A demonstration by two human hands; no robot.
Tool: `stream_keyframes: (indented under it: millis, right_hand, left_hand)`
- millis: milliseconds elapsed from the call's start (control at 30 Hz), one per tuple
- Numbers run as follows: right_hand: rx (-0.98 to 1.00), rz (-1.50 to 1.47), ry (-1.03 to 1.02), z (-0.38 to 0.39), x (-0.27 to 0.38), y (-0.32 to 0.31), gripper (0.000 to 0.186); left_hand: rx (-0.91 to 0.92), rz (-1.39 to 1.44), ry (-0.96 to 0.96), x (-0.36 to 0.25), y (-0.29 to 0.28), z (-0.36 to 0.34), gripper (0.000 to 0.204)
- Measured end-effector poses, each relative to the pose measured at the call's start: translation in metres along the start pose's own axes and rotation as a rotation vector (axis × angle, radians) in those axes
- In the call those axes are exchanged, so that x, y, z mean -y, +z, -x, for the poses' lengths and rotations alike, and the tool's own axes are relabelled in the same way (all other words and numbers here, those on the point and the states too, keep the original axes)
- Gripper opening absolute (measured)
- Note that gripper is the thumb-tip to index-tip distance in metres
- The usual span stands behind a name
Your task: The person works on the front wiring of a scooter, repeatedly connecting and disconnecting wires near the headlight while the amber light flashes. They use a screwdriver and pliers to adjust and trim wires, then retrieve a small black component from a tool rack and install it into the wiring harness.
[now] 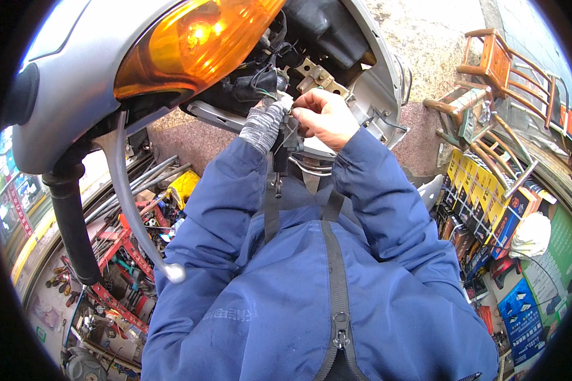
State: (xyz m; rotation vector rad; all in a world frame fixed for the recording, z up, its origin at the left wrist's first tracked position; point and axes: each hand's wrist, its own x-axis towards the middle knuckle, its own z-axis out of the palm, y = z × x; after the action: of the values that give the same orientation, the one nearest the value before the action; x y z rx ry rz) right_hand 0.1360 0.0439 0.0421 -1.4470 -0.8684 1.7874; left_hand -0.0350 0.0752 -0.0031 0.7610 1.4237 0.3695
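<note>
A silver scooter front (76, 76) with an orange turn-signal lens (190, 38) fills the top left, its inner cavity open and showing black wiring (260, 79) and a metal bracket (318, 77). My left hand (270, 114), in a grey knit glove, reaches into that cavity and touches a small black part (288, 134) with wires. My right hand (324, 117), bare, pinches the same part from the right, fingers closed on it. Both blue jacket sleeves rise from below.
The black handlebar grip (70, 216) and silver brake lever (130, 209) hang at left. A red tool tray (124, 254) with several hand tools lies on the ground below. Wooden chairs (489, 82) and stacked coloured boxes (483, 203) stand at right.
</note>
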Motion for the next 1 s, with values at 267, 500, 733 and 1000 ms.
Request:
stream_keyframes:
  millis: [267,500,733,1000]
  right_hand:
    - [-0.084,-0.027,0.043,0.003,0.0,0.005,0.017]
    - [-0.072,-0.25,0.045,0.002,0.003,0.007,0.013]
    - [-0.092,-0.175,0.013,0.001,-0.004,0.009,0.015]
    - [-0.225,0.14,-0.184,-0.002,-0.008,0.019,0.01]
  left_hand:
    - [-0.001,0.07,0.086,0.002,0.004,0.001,0.021]
    - [0.008,0.071,-0.005,-0.003,0.0,0.003,0.024]
    - [-0.005,0.311,-0.007,-0.007,0.009,0.016,0.017]
    - [0.072,0.167,0.036,-0.004,0.002,-0.001,0.022]
